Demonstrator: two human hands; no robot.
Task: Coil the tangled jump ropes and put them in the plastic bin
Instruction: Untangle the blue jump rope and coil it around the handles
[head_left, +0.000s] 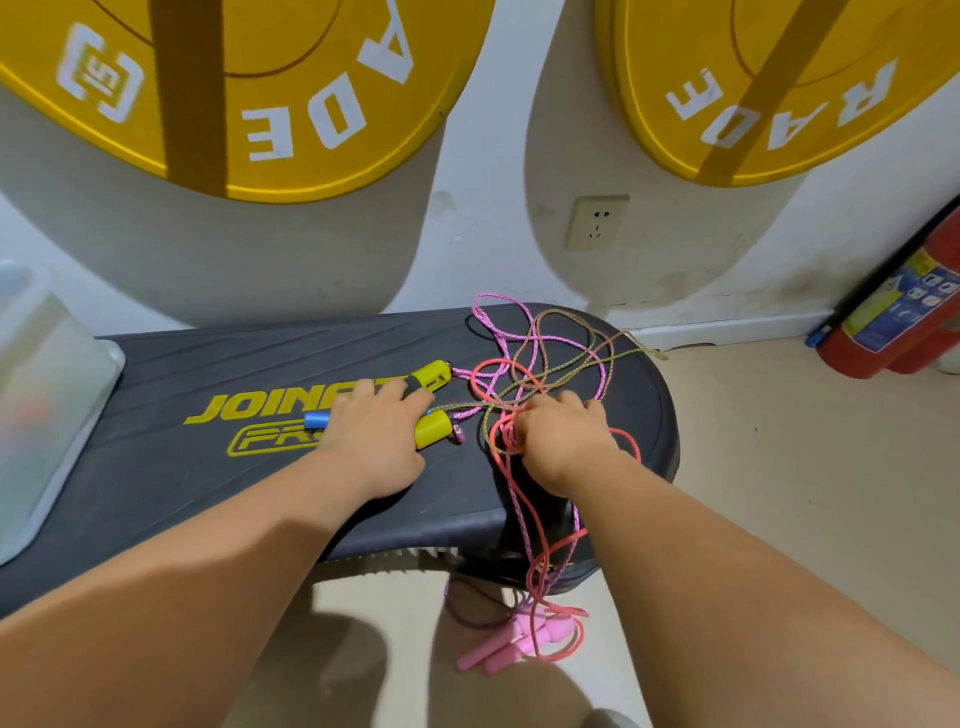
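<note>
Down by the floor, two pink handles (506, 647) dangle off the front of the black bench (260, 374), their coral rope (524, 519) running up over the edge. On the bench, the left hand (376, 441) lies flat, fingers spread over two yellow handles (432, 405) and a blue one (318, 419). The right hand (563, 441) has its fingers curled into the tangled ropes (540, 364); whether it actually grips a strand, I cannot tell. The plastic bin (47, 395) sits at the bench's left end. Behind, yellow weight plates (249, 98) hang on the wall.
</note>
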